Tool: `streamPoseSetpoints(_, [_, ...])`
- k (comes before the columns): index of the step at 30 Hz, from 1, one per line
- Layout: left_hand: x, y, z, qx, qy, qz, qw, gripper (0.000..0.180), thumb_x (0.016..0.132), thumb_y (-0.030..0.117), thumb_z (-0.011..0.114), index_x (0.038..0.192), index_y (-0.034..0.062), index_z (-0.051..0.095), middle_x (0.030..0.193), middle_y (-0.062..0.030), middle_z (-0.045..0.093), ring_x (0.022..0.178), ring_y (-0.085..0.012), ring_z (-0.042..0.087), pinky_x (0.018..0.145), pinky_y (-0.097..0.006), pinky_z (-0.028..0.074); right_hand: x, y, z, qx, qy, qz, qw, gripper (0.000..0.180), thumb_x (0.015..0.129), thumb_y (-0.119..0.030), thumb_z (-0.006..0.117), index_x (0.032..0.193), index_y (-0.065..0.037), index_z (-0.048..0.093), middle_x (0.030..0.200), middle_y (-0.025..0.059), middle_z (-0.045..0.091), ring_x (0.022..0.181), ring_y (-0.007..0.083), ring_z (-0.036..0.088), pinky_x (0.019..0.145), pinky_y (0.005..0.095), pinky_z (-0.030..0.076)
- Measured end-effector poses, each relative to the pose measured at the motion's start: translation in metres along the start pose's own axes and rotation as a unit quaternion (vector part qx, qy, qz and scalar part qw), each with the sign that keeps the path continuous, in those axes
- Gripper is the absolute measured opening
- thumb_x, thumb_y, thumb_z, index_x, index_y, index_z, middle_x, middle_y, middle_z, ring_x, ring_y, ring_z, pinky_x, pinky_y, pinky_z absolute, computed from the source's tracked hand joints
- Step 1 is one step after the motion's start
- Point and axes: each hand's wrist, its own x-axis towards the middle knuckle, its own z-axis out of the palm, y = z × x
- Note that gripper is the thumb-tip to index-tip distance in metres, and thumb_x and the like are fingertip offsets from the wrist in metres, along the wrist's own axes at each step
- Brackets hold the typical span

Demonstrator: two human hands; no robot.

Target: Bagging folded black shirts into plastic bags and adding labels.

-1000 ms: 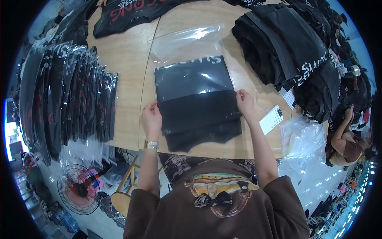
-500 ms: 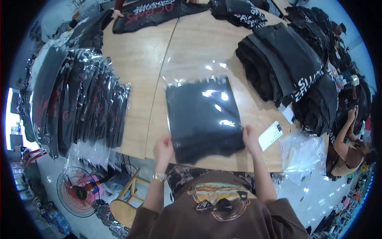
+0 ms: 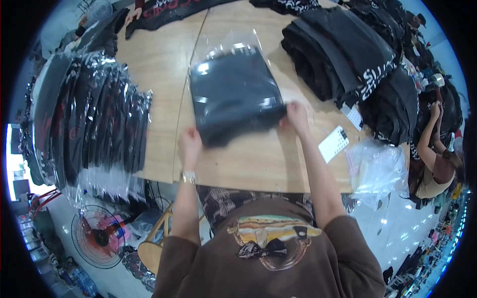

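Note:
A folded black garment [image 3: 233, 92] lies inside a clear plastic bag [image 3: 226, 43] over the middle of the table. The bag's far end extends past the cloth, while the dark near edge of the garment is blurred. My left hand [image 3: 190, 143] is closed at the near left corner, its fingers pinching the bag's edge. At the near right corner my right hand [image 3: 296, 118] grips the bag's other edge, fingers closed.
Bagged black garments [image 3: 94, 119] stand packed in a row at the left. Folded black garments [image 3: 338, 54] pile up on the right, near a white card [image 3: 333, 144] and loose clear bags [image 3: 377, 166]. Another person's hand [image 3: 133, 15] touches a garment at the far edge. A fan [image 3: 99, 237] stands lower left.
Both my hands have moved the bagged garment away from the table's near edge and slightly left. Its near end has lifted and blurred. The whole view has shifted a little.

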Motion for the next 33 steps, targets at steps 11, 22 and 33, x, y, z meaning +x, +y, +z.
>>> streamPoseSetpoints(11, [-0.01,0.035,-0.016,-0.118,-0.083,-0.127,0.981,0.016,0.088,0.011,0.047,0.091,-0.0013,0.058,0.069,-0.0059,0.06,0.052,-0.0114,0.058,0.04,-0.024,0.045,-0.02,-0.031,-0.015,0.053,-0.012,0.05,0.997,0.025,0.089,-0.017,0.042,0.084,0.003,0.056,0.058,0.0116,0.06,0.042,0.0191,0.058,0.036,0.0296,0.044])
streamPoseSetpoints(22, [-0.042,0.003,-0.033,-0.145,-0.285,-0.082,0.944,0.02,0.079,0.019,0.062,0.088,0.001,0.062,0.074,-0.0072,0.065,0.071,-0.0125,0.062,0.064,-0.025,0.047,-0.086,0.011,-0.059,-0.095,0.011,0.074,0.993,0.014,0.084,-0.014,0.051,0.088,-0.001,0.054,0.068,0.0193,0.061,0.06,0.0328,0.061,0.055,0.0415,0.046])
streamPoseSetpoints(33, [0.158,0.058,0.043,-0.164,-0.054,-0.122,0.977,0.039,0.077,0.019,0.066,0.106,-0.002,0.052,0.079,-0.0134,0.064,0.068,-0.0191,0.062,0.057,-0.031,0.05,-0.078,0.029,-0.059,-0.135,0.123,0.054,0.982,0.012,0.088,-0.01,0.044,0.09,-0.001,0.05,0.064,0.0186,0.058,0.048,0.0284,0.058,0.036,0.0372,0.044])
